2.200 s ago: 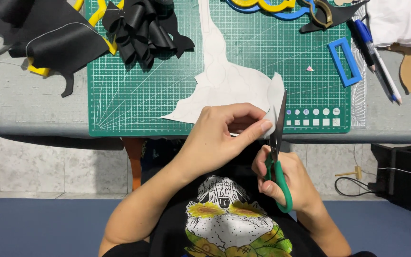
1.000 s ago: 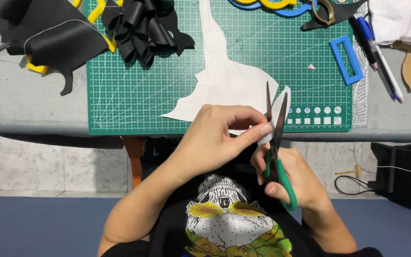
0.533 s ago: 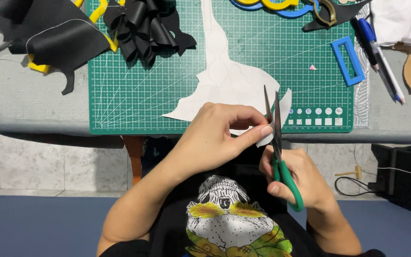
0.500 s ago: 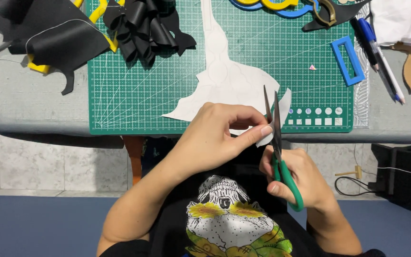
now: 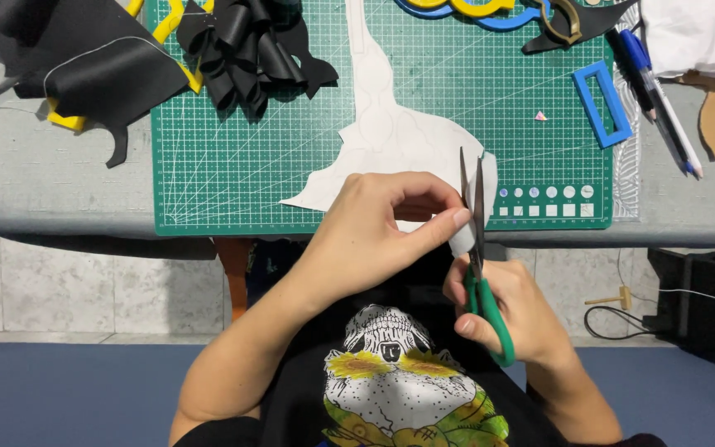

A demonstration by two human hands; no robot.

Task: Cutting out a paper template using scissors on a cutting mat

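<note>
1. The left hand [image 5: 374,228] is curled tight over the near edge of a white cut-out sheet [image 5: 395,141], thumb and forefinger pinching it right beside the blades.
2. The right hand [image 5: 506,310] is closed through the loops of green-handled scissors [image 5: 477,257], whose blades point away from the person and stand only slightly parted against the sheet's edge.
3. The sheet lies on a green cutting mat [image 5: 233,182], its narrow neck running up toward the far side and its wide part hanging over the near edge of the grey table [image 5: 59,182].
4. A pile of black curled strips [image 5: 246,50] sits on the mat's far left, with a larger black sheet [image 5: 68,58] just beyond it on the table.
5. A blue rectangular frame [image 5: 603,103] rests on the mat's right, and pens [image 5: 659,91] lie just beside it.
</note>
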